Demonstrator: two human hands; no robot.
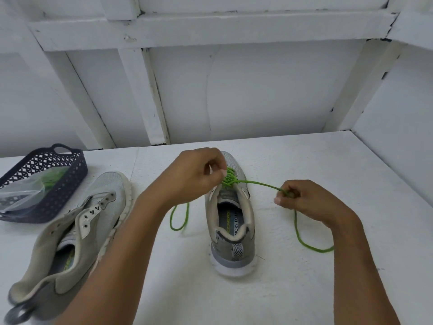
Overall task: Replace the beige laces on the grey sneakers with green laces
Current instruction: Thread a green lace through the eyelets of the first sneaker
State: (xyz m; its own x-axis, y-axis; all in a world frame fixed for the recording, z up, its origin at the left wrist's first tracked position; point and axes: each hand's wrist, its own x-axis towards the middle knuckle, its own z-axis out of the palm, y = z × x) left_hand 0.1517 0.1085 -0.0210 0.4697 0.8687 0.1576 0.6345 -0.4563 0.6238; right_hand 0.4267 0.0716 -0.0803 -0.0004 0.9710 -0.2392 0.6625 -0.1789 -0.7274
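Sneaker (pixel 230 221) at table centre, heel toward the person, already carries the green lace (pixel 255 183) near its top eyelets; left hand (pixel 195 175) pinches lace there, right hand (pixel 302 198), at three o'clock, is closed around the taut end; next, probably tighten and tie; second sneaker (pixel 77 228), at nine o'clock, lies unlaced

Both your forearms reach forward from the bottom of the view, bare to the elbow, wrists slightly bent. Your left hand (pixel 194 175) is up and ahead, fingers curled in with thumb and fingertips pinched together at the front. Your right hand (pixel 302 198) sits lower and out to the side, closed into a loose fist, knuckles up, thumb tucked against the forefinger.
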